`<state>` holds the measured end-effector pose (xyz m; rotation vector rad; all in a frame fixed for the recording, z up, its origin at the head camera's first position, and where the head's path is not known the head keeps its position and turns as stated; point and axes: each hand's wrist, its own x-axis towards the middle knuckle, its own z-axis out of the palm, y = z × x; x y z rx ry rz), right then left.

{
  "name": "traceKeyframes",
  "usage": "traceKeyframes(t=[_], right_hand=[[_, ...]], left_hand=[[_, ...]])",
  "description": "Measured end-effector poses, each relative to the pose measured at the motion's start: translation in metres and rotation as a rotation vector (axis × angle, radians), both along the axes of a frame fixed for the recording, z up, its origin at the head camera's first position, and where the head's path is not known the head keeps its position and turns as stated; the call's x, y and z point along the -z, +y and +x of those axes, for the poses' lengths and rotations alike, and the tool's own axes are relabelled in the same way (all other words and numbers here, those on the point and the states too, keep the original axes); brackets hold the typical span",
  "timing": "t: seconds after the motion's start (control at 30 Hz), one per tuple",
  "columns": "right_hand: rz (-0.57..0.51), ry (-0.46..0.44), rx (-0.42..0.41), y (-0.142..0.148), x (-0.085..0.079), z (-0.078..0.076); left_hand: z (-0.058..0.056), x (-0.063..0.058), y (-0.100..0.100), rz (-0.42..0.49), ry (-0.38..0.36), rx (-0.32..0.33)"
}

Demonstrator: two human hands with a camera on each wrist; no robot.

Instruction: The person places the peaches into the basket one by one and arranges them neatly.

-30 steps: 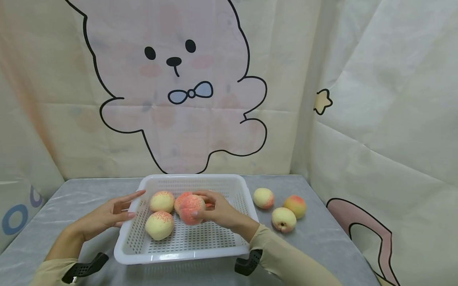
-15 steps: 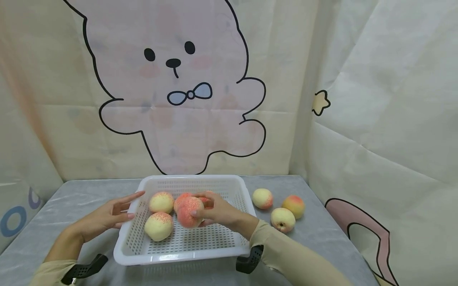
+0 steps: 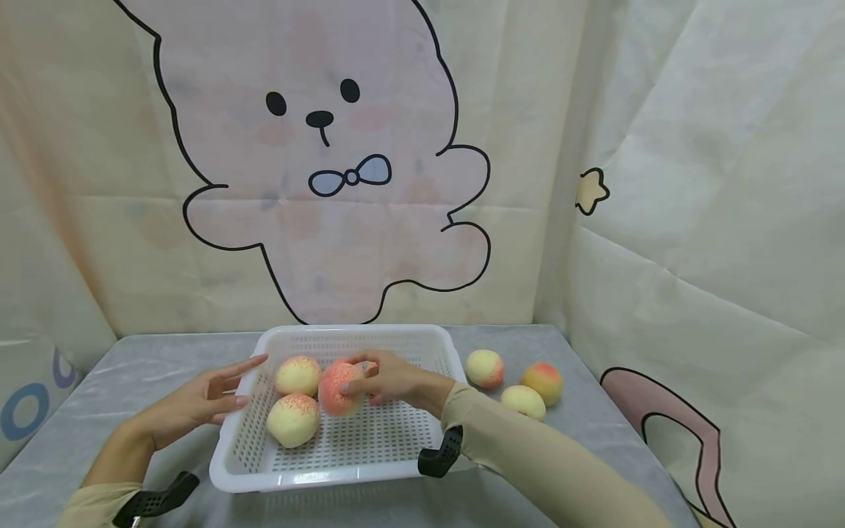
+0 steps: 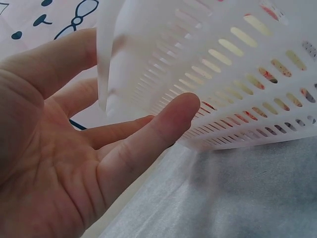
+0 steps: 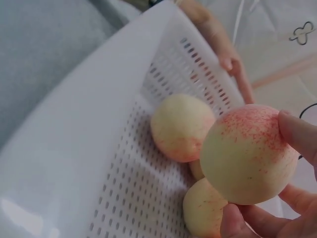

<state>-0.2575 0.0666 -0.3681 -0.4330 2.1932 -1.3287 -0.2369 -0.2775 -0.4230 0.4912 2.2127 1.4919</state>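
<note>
My right hand [image 3: 389, 378] pinches a peach [image 3: 339, 390] between thumb and fingers, over the white perforated plastic basket [image 3: 370, 466]. In the right wrist view this held peach [image 5: 247, 158] is pale yellow with red speckles on top. Two yellow peaches with red-flecked tops, one farther back [image 3: 298, 376] and one nearer [image 3: 293, 420], lie at the basket's left side. More red peach shows behind the held one, mostly hidden. My left hand [image 3: 191, 403] touches the basket's left side with extended fingers; in the left wrist view its thumb [image 4: 168, 124] lies along the outer wall.
Right of the basket, on the grey cloth-covered table [image 3: 594, 469], lie three peaches: one at the back [image 3: 485, 368], an orange-red one [image 3: 543, 383], and a pale one [image 3: 523, 401] partly covered by my sleeve. Printed fabric walls [image 3: 528, 257] stand behind and to the sides.
My right hand has shifted slightly left and back with the peach, its forearm now covering part of the pale peach on the table. My left hand stays at the basket's side.
</note>
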Motion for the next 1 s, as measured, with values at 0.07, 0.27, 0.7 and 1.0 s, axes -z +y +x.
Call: traceKeyframes(t=[0.07,0.27,0.7,1.0], right_hand=[[0.050,0.009,0.003,-0.002,0.002,-0.002],[0.167,-0.002,0.010,-0.005,0.012,-0.004],[0.276,0.001,-0.005,-0.009,0.025,-0.003],[0.190,-0.096,-0.020,-0.010,0.026,0.001]], left_hand=[[0.000,0.000,0.000,-0.001,0.001,-0.002],[-0.001,0.000,0.001,-0.016,0.006,-0.023],[0.001,0.000,0.000,-0.022,-0.005,-0.027],[0.001,0.000,0.000,-0.004,-0.005,-0.008]])
